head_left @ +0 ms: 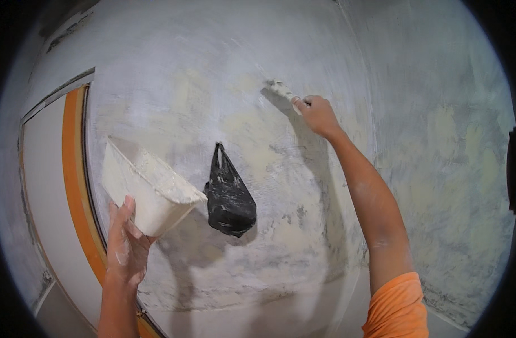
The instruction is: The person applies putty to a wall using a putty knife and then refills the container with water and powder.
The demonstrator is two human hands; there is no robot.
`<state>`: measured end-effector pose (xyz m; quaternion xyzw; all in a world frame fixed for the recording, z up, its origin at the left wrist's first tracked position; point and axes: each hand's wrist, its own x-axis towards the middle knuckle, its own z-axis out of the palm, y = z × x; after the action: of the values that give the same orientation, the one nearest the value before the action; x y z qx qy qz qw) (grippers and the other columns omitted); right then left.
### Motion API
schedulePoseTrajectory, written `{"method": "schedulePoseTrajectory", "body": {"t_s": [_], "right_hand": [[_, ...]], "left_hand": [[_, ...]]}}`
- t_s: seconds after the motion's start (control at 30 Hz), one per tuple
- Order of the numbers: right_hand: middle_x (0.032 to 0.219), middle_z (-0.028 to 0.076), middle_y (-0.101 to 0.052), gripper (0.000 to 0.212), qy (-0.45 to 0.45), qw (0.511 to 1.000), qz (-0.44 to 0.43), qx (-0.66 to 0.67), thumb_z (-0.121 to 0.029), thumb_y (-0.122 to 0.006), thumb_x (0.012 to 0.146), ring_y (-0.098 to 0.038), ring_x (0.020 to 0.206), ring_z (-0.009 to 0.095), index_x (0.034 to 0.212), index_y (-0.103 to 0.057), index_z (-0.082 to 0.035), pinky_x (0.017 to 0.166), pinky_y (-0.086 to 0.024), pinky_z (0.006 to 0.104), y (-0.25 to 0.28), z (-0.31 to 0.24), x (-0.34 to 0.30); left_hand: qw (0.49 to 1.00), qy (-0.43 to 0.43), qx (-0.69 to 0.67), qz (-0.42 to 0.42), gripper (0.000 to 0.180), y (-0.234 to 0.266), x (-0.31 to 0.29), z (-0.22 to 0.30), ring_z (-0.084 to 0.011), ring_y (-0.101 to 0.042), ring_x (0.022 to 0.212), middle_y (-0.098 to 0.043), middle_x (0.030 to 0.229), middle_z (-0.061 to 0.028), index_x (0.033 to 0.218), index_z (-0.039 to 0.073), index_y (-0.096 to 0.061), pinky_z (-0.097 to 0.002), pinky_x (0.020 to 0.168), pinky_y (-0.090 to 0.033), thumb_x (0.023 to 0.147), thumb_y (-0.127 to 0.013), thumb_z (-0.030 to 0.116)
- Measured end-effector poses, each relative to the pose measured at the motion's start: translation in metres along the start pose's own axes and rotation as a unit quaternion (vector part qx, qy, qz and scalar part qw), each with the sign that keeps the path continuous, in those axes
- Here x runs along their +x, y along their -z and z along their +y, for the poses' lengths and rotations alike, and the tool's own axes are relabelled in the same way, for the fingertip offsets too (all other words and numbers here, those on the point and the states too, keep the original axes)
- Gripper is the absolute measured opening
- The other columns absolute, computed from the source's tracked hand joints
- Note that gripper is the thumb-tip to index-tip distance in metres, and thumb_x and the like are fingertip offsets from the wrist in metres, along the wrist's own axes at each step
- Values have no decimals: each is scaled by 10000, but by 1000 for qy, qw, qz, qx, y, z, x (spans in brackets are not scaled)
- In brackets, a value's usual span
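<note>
My left hand (128,239) grips a white, putty-smeared mud pan (148,208) from below, its fingers around the base and the thumb up its side. The pan is tilted, and thick whitish putty coats its rim. Up and to the right, my right hand (319,115) is closed around the handle of a putty knife (281,88). Putty covers the knife, so its blade edge is hard to make out. The knife is at the patchy grey wall (269,186); whether it touches the surface I cannot tell.
A knotted black plastic bag (231,205) hangs on the wall between my hands, close to the pan's right corner. On the left stands a white door (46,163) with an orange frame strip (74,169). Another wall (438,141) meets this one at a corner on the right.
</note>
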<state>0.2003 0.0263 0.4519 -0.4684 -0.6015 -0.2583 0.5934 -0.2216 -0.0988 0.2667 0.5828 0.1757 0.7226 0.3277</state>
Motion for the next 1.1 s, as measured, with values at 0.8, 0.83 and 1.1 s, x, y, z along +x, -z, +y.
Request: {"method": "schedulePoseTrajectory", "body": {"t_s": [0.8,0.83,1.1], "right_hand": [[643,3,-493,155,-444,878,-30,177,-158,-639,970,-400,570,73,942,-631,-5,523,-354,249,122,-17,-501],[622,15,-484,153,-409,907,-60,82,-149,-649,961,-385,575,77,953,-652,4,530,-352,256,125,-22,-504],[584,117,-507,229,-458,886,34,-57,-219,-683,954,-434,512,192,898,-641,0,522,-409,353,161,-49,-559]], "left_hand": [[808,284,-500,-129,541,-219,-216,-301,-245,-624,1175,-570,1353,-101,1497,102,-399,-414,949,-568,1083,-382,449],[792,288,-522,-130,545,-233,-226,-301,-250,-622,1175,-570,1348,-103,1492,101,-407,-417,951,-565,1082,-390,460],[745,451,-475,-126,645,-293,-265,-255,-295,-592,1202,-558,1347,-128,1488,55,-410,-465,958,-528,1048,-474,522]]}}
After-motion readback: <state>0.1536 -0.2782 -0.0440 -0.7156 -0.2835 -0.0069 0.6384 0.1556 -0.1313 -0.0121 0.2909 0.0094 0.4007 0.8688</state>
